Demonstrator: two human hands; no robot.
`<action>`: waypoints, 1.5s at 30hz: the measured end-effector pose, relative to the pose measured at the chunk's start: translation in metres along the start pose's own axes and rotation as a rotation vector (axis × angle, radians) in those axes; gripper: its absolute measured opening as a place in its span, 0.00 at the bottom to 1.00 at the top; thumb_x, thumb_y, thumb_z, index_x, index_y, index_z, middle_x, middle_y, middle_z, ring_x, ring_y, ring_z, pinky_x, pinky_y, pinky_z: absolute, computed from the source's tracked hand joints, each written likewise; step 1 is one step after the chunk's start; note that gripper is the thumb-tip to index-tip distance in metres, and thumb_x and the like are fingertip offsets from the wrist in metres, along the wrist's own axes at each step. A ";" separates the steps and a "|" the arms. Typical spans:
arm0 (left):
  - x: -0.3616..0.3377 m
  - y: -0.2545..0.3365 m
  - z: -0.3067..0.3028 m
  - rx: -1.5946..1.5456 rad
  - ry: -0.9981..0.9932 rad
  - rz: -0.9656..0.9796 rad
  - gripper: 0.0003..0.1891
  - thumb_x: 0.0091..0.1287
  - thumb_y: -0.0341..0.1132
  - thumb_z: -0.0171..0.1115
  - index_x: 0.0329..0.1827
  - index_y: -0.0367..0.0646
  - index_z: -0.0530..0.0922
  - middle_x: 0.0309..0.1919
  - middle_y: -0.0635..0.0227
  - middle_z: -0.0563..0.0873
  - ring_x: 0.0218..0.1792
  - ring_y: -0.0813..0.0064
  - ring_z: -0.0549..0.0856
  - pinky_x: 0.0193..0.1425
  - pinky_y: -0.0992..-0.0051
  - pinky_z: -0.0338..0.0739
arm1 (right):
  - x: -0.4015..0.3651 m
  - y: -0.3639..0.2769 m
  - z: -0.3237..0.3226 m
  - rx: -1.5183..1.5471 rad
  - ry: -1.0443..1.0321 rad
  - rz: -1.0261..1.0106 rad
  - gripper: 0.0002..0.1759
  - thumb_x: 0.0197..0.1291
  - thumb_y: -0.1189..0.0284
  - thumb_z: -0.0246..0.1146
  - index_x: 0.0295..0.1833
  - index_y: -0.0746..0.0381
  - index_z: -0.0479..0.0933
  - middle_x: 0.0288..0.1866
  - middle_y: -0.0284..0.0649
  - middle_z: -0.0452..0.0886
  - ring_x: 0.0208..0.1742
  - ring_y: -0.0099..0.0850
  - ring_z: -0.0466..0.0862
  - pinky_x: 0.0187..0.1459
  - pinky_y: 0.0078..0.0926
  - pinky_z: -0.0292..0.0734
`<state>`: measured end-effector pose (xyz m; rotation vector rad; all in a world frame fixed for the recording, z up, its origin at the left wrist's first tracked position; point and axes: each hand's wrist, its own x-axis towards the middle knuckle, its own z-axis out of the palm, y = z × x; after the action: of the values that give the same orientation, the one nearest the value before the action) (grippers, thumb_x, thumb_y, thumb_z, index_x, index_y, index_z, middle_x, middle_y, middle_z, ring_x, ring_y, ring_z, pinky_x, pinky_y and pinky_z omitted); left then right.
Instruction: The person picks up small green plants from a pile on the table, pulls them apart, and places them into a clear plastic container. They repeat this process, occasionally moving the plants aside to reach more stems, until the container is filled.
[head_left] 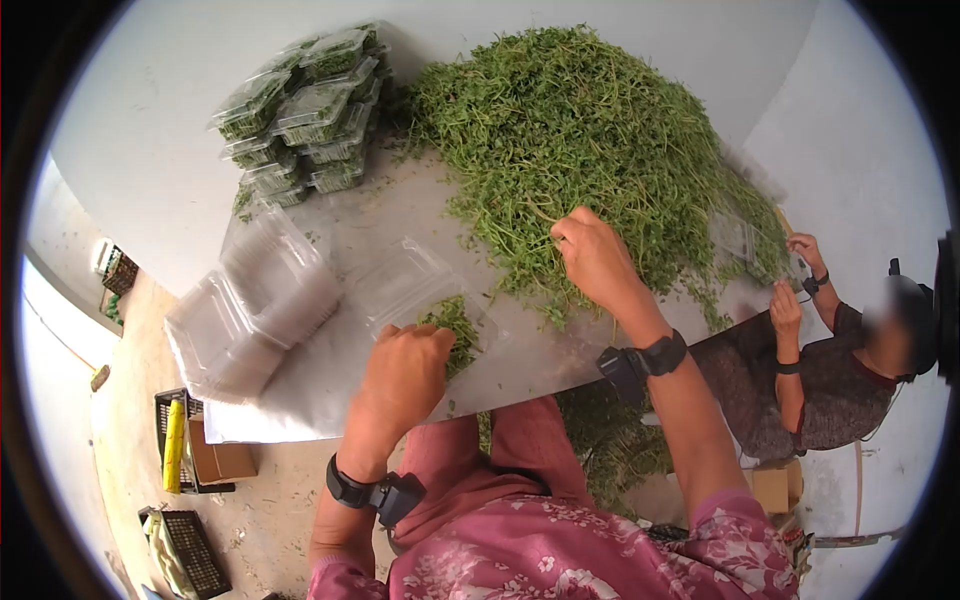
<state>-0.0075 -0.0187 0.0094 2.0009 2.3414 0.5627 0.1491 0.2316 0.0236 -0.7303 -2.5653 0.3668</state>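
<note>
A large heap of leafy green sprigs (580,130) covers the back and right of the table. My right hand (597,262) is at the heap's near edge, its fingers pinched together on sprigs. Closer to me lies an opened clear plastic clamshell (400,275) with a small bunch of greens (458,335) in its near half. Over that half's left side is my left hand (402,375), its fingers curled and closed beside the bunch. What those fingers grip is hidden beneath them.
Nested open clamshells (250,300) stand at the table's left. Behind them, filled, closed clamshells (310,115) are piled up. To the right, a co-worker (840,350) has both hands raised near another clear container (735,238). Black crates (195,550) sit on the floor at left.
</note>
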 end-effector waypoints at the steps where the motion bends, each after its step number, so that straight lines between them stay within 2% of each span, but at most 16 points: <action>1: -0.001 0.003 0.000 0.003 0.040 0.000 0.02 0.61 0.26 0.61 0.35 0.42 0.81 0.32 0.60 0.85 0.39 0.55 0.85 0.48 0.61 0.75 | 0.006 -0.001 0.004 -0.004 0.003 -0.004 0.09 0.64 0.81 0.64 0.49 0.66 0.80 0.49 0.49 0.79 0.47 0.51 0.82 0.47 0.46 0.77; 5: -0.006 0.014 -0.008 -0.009 0.083 -0.017 0.04 0.62 0.28 0.64 0.39 0.42 0.82 0.33 0.59 0.85 0.38 0.54 0.84 0.48 0.61 0.75 | 0.021 0.013 0.025 -0.123 -0.179 -0.025 0.14 0.64 0.81 0.64 0.55 0.66 0.79 0.52 0.49 0.79 0.52 0.51 0.83 0.49 0.47 0.78; 8: -0.011 0.016 -0.012 -0.107 0.015 -0.002 0.08 0.63 0.33 0.68 0.43 0.41 0.84 0.35 0.58 0.85 0.39 0.53 0.85 0.48 0.60 0.77 | 0.022 0.027 0.030 -0.283 -0.304 -0.050 0.16 0.64 0.81 0.63 0.57 0.64 0.79 0.52 0.48 0.80 0.50 0.50 0.83 0.48 0.47 0.79; 11: -0.012 0.005 -0.003 -0.215 -0.080 -0.029 0.13 0.63 0.37 0.71 0.46 0.39 0.85 0.37 0.55 0.86 0.40 0.50 0.85 0.48 0.58 0.79 | 0.013 0.020 0.010 -0.168 -0.207 -0.028 0.13 0.64 0.79 0.64 0.54 0.65 0.81 0.49 0.48 0.81 0.47 0.49 0.83 0.47 0.45 0.79; 14: -0.008 0.000 -0.002 -0.324 -0.091 -0.066 0.14 0.63 0.38 0.71 0.46 0.38 0.85 0.38 0.53 0.86 0.41 0.47 0.85 0.47 0.57 0.80 | 0.007 0.027 -0.005 0.037 0.048 -0.127 0.10 0.64 0.77 0.66 0.49 0.66 0.83 0.44 0.47 0.81 0.42 0.48 0.82 0.44 0.44 0.78; 17: -0.007 0.000 0.002 -0.308 -0.050 -0.045 0.14 0.63 0.37 0.71 0.46 0.38 0.85 0.37 0.52 0.85 0.41 0.46 0.85 0.46 0.57 0.80 | 0.003 0.015 -0.023 0.135 0.087 -0.061 0.10 0.63 0.74 0.68 0.48 0.67 0.84 0.40 0.48 0.81 0.39 0.47 0.82 0.42 0.43 0.78; 20: -0.007 0.005 -0.002 -0.282 -0.030 -0.041 0.12 0.63 0.35 0.70 0.45 0.37 0.85 0.36 0.52 0.85 0.40 0.45 0.85 0.45 0.56 0.79 | 0.002 0.019 -0.026 0.020 -0.063 -0.103 0.12 0.64 0.74 0.68 0.51 0.67 0.84 0.39 0.49 0.82 0.36 0.47 0.82 0.40 0.42 0.77; 23: -0.011 0.008 -0.003 -0.300 0.083 -0.028 0.10 0.64 0.33 0.69 0.44 0.37 0.84 0.36 0.51 0.84 0.40 0.46 0.84 0.44 0.55 0.79 | -0.003 0.012 -0.035 0.016 0.148 -0.117 0.12 0.64 0.72 0.69 0.49 0.67 0.84 0.37 0.48 0.82 0.36 0.50 0.83 0.39 0.47 0.78; 26: -0.008 0.015 -0.011 -0.317 0.218 -0.018 0.08 0.64 0.29 0.68 0.43 0.37 0.83 0.36 0.52 0.84 0.39 0.47 0.84 0.43 0.57 0.79 | -0.008 0.015 -0.029 -0.119 -0.019 -0.115 0.12 0.64 0.73 0.68 0.51 0.67 0.84 0.39 0.48 0.84 0.35 0.46 0.82 0.39 0.39 0.78; 29: -0.003 0.022 -0.013 -0.416 0.387 -0.028 0.08 0.63 0.25 0.68 0.45 0.37 0.82 0.37 0.53 0.84 0.37 0.49 0.84 0.43 0.59 0.79 | -0.012 0.006 -0.033 0.080 0.051 -0.059 0.11 0.66 0.72 0.67 0.48 0.67 0.84 0.37 0.49 0.82 0.38 0.50 0.83 0.40 0.46 0.79; 32: 0.007 0.030 -0.011 -0.416 0.554 0.026 0.11 0.62 0.24 0.68 0.47 0.37 0.82 0.42 0.55 0.84 0.41 0.50 0.84 0.45 0.62 0.79 | -0.017 -0.004 -0.035 0.087 0.060 -0.147 0.12 0.64 0.72 0.68 0.50 0.66 0.84 0.38 0.47 0.83 0.36 0.45 0.83 0.39 0.38 0.78; 35: 0.014 0.043 -0.019 -0.259 0.670 0.131 0.16 0.59 0.25 0.70 0.51 0.39 0.82 0.52 0.58 0.84 0.53 0.51 0.82 0.52 0.60 0.77 | -0.025 -0.030 -0.043 0.055 0.039 -0.157 0.11 0.64 0.74 0.68 0.50 0.66 0.84 0.37 0.47 0.83 0.36 0.46 0.83 0.40 0.38 0.78; 38: 0.017 0.056 -0.021 -0.045 0.750 0.215 0.21 0.57 0.28 0.72 0.55 0.41 0.82 0.59 0.61 0.82 0.63 0.52 0.78 0.66 0.53 0.69 | -0.034 -0.055 -0.045 0.074 -0.029 -0.206 0.11 0.63 0.75 0.68 0.50 0.66 0.84 0.38 0.47 0.83 0.37 0.47 0.83 0.40 0.39 0.78; 41: 0.017 0.062 -0.018 0.072 0.677 0.188 0.24 0.55 0.31 0.74 0.57 0.43 0.81 0.63 0.62 0.81 0.66 0.55 0.77 0.74 0.47 0.57 | -0.040 -0.074 -0.045 0.159 -0.091 -0.281 0.11 0.63 0.76 0.68 0.50 0.67 0.83 0.39 0.47 0.82 0.37 0.48 0.83 0.40 0.40 0.78; 42: 0.018 0.058 -0.015 0.099 0.646 0.159 0.23 0.56 0.31 0.73 0.57 0.43 0.81 0.59 0.62 0.82 0.65 0.55 0.78 0.77 0.47 0.52 | -0.041 -0.078 -0.044 0.176 -0.101 -0.307 0.11 0.64 0.76 0.67 0.50 0.67 0.82 0.39 0.47 0.81 0.37 0.48 0.83 0.40 0.40 0.78; 45: 0.017 0.047 -0.008 -0.007 0.598 0.105 0.21 0.58 0.30 0.72 0.56 0.43 0.82 0.52 0.63 0.85 0.62 0.57 0.80 0.77 0.46 0.51 | -0.042 -0.087 -0.045 0.238 -0.122 -0.363 0.10 0.65 0.77 0.66 0.50 0.68 0.81 0.39 0.48 0.81 0.37 0.48 0.83 0.39 0.39 0.77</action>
<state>0.0325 0.0007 0.0340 2.1923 2.5098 1.3351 0.1650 0.1431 0.0796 -0.1550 -2.6352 0.5965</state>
